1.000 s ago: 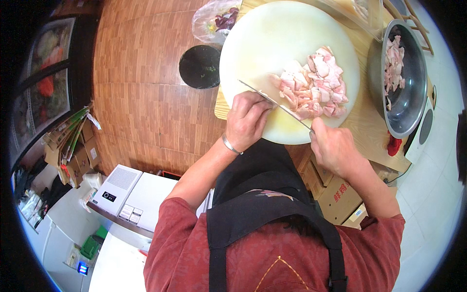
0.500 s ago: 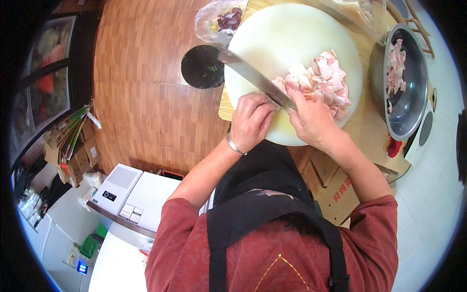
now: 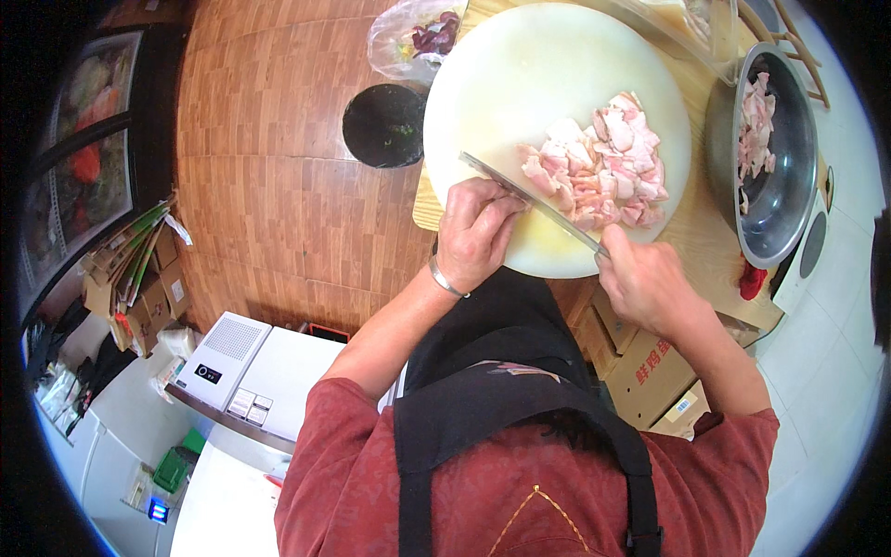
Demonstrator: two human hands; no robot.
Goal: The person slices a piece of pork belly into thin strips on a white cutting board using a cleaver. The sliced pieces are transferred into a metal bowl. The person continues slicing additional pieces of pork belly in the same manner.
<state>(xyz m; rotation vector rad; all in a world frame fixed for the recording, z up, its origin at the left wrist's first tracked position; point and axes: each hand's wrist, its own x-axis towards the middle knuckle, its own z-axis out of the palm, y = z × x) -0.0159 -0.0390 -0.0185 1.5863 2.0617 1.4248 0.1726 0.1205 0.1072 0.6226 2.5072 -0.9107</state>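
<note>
My right hand is closed round the handle of a kitchen knife. The blade points up and left, its flat side close to the curled fingers of my left hand. Those fingers are bunched down at the near left edge of a round white cutting board; whatever they press is hidden under them. Right beyond the blade lies a heap of sliced pale pink, fatty meat. More slices stick to the inner wall of a steel bowl right of the board.
The board rests on a wooden table. A clear plastic container stands at its far right side. Left of the table are a black bucket and a clear bag with dark scraps. Cardboard boxes stand below the near right table edge.
My right hand has drawn the knife back toward the lower right, so its tip has left the area over the bucket and lies above the board. My left hand has barely moved.
</note>
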